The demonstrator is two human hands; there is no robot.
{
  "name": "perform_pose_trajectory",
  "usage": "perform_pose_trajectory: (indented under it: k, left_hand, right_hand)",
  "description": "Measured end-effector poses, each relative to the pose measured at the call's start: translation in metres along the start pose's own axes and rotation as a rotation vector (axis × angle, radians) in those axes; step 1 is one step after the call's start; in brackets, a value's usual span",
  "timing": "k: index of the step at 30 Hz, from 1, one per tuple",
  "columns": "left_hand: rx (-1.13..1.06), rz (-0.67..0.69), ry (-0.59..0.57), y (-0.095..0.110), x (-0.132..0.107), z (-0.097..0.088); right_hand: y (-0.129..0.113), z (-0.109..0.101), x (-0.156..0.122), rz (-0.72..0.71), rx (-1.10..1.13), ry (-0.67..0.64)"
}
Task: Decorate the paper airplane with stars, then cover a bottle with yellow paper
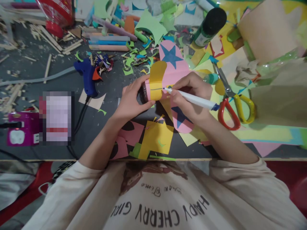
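Note:
A pink paper craft [176,76] lies on the dark table, with winglike parts that bear blue stars [172,55]. A yellow paper band [157,76] wraps its near-left end. My left hand [134,99] grips that end between thumb and fingers, steadying it. In my right hand [192,95] is a white marker [195,99] with a dark blue end, held like a pen. Its tip meets the right side of the yellow band, where a thin dark line runs across the paper. The craft's underside is hidden.
Red-and-yellow scissors [230,95] lie right of my right hand. A blue glue gun [86,75] with its cord is at left, near a purple power adapter [24,127]. Behind are markers [109,42], paper scraps [141,57] and a glue stick [209,27].

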State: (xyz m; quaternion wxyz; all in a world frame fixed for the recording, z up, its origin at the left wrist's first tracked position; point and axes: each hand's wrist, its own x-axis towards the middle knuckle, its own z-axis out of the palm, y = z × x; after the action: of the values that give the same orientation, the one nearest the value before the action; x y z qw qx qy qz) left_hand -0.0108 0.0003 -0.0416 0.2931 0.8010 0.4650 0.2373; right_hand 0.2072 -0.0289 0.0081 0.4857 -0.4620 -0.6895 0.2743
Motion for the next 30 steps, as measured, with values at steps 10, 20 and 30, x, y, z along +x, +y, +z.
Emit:
perform_pose_trajectory:
  k: [10,20,30]
  left_hand:
    - [-0.021,-0.004,-0.002,0.0004,0.0007,-0.0002]
    - [-0.026,0.002,-0.008,-0.0011,0.0012,0.0007]
    - [-0.020,0.000,-0.003,-0.0039,0.0021,0.0006]
  right_hand:
    - [0.0089,0.0022,-0.0019,-0.065,-0.143,-0.030]
    - [0.0039,0.0026,0.0000,-0.206,-0.135,-0.013]
    - [0.0091,0.0067,-0.0076,-0.190,-0.256,-0.076]
